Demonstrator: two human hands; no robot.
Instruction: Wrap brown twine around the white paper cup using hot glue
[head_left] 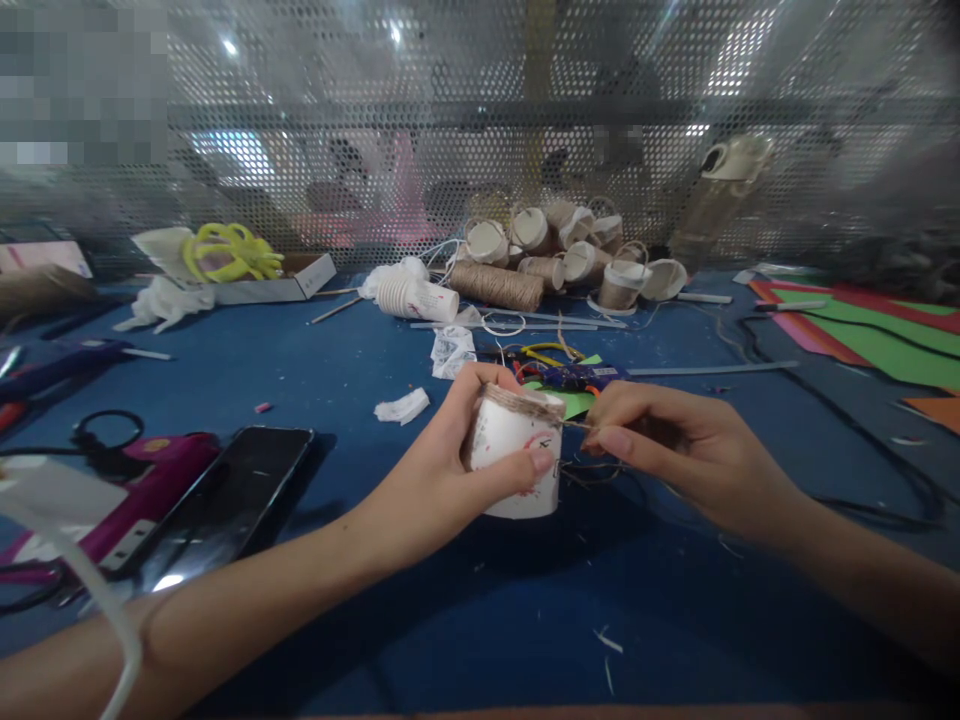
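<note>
"Looking at the head view, the only one, where's the cup (504, 440)?"

"Front and middle, apparently raised over the counter (450, 640) and roughly upright. The left hand (450, 455) is wrapped around it, thumb across the printed side."

"And the right hand (660, 440)?"

"Just beside the cup, thumb and finger pinched narrow on the end of the twine (521, 402). Its coils circle the cup's upper end."

"What might go wrong?"

"Slack, I'd say. If that pinch eases, the coils could loosen. They sit so near the edge that a pull upward might slip them off."

"So pull harder?"

"Careful. The wall looks like paper, so a hard tug or a tight left grip could dent it."

"Anything else?"

"A loose strand (596, 477) trails below the right hand; it could snag or tangle. And what looks like a glue gun (574, 376) lies just behind. I can't tell whether it's hot; if so, straying knuckles might get burnt."
</note>
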